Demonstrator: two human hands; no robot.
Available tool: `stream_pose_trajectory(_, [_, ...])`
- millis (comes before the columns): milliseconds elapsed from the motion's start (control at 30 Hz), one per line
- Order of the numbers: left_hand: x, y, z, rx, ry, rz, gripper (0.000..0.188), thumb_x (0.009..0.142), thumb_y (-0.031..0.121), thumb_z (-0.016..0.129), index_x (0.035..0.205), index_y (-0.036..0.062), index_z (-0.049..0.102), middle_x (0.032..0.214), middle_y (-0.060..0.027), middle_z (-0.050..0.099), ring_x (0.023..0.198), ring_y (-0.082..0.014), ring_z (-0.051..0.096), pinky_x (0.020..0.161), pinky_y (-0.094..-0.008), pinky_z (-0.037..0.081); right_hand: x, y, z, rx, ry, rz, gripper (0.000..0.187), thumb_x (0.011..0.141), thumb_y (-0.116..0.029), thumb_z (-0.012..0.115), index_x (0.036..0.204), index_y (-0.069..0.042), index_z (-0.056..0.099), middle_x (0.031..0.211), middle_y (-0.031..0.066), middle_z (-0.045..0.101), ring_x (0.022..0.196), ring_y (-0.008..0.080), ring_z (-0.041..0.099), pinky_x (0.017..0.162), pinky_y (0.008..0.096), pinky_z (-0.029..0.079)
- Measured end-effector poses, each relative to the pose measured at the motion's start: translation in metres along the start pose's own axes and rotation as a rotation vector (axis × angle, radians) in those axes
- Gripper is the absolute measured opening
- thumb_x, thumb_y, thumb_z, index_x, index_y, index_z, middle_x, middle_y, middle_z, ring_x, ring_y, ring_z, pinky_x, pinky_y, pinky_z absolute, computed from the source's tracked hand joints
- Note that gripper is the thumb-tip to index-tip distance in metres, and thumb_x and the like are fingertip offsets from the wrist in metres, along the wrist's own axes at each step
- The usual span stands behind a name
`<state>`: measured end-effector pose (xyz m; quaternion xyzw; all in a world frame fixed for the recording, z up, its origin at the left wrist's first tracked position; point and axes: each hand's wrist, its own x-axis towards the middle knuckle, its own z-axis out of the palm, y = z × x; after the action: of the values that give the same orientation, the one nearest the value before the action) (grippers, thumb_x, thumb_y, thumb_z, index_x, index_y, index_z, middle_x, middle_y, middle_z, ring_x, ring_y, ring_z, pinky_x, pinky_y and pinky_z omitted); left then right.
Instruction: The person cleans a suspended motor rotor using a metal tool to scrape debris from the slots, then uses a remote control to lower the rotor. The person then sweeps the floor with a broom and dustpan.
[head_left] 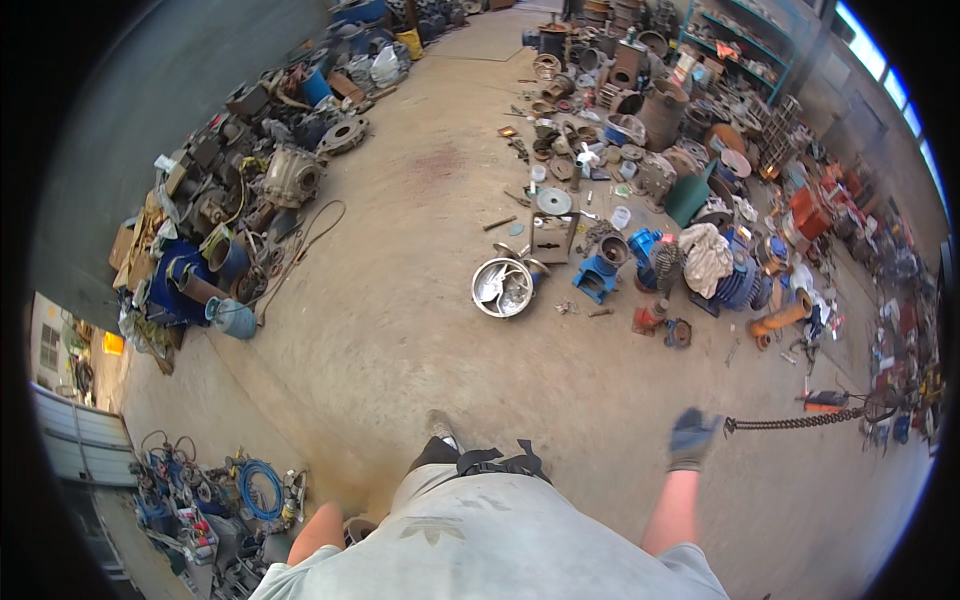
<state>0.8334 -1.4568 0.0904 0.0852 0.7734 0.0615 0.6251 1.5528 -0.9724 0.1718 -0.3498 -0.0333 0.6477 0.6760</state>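
My right hand (pixel 692 440), in a blue and grey work glove, is held out to the right of my body. Its fingers look loosely apart, with nothing visible in them. Just beyond the fingertips is the end of a dark metal chain (pixel 790 422), which stretches off to the right. A small gap seems to lie between glove and chain. Only my bent left arm (pixel 318 530) shows at the lower edge; the hand itself is hidden beside my body. A round metal bowl-like housing (pixel 503 288) with pale parts inside stands on the floor ahead.
Right of the housing are a blue pump body (pixel 597 275), a red jack-like part (pixel 650 318) and an orange pipe piece (pixel 782 318). Heaped metal parts (pixel 290 178) line the left wall. A coiled blue hose (pixel 261 490) lies at lower left. Bare concrete floor (pixel 400 300) runs between.
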Motion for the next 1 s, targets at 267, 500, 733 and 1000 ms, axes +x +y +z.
stream_pose_trajectory(267, [0.053,0.052,-0.070,-0.086,0.057,0.105,0.048,0.102,0.043,0.057,0.130,0.0039,0.060,0.116,-0.0155,0.071,0.093,-0.0251,0.070,0.076,-0.0381,0.056,-0.061,0.254,0.055,-0.457,0.215,0.380,0.067,0.099,-0.060,0.059,0.141,-0.009,0.052,0.144,0.0131,0.057,0.126,0.0314,0.057,0.105,0.0445,0.048])
stream_pose_trajectory(500, [0.073,0.076,-0.142,-0.349,0.219,0.212,0.045,0.100,0.041,0.061,0.123,0.0022,0.063,0.100,-0.0093,0.071,0.084,-0.0179,0.068,0.072,-0.0319,0.054,-0.108,0.258,-0.045,-1.231,0.607,0.811,0.062,0.103,-0.052,0.054,0.148,-0.009,0.048,0.147,0.0181,0.056,0.128,0.0398,0.058,0.100,0.0536,0.051])
stream_pose_trajectory(733, [0.077,0.094,-0.174,-0.313,0.192,0.159,0.048,0.100,0.039,0.061,0.126,-0.0017,0.064,0.107,-0.0140,0.073,0.090,-0.0220,0.070,0.079,-0.0347,0.056,-0.080,0.296,0.033,-2.295,-0.257,0.804,0.048,0.100,-0.041,0.063,0.129,-0.003,0.060,0.109,0.0174,0.070,0.092,0.0367,0.068,0.083,0.0537,0.056])
stream_pose_trajectory(1000, [0.090,0.110,-0.205,-0.314,0.175,-0.004,0.048,0.098,0.044,0.054,0.104,-0.0010,0.072,0.091,-0.0112,0.074,0.079,-0.0205,0.068,0.079,-0.0378,0.055,0.079,0.437,0.164,-1.468,0.128,0.776,0.029,0.100,-0.035,0.062,0.113,-0.010,0.064,0.087,0.0054,0.062,0.065,0.0214,0.060,0.055,0.0398,0.050])
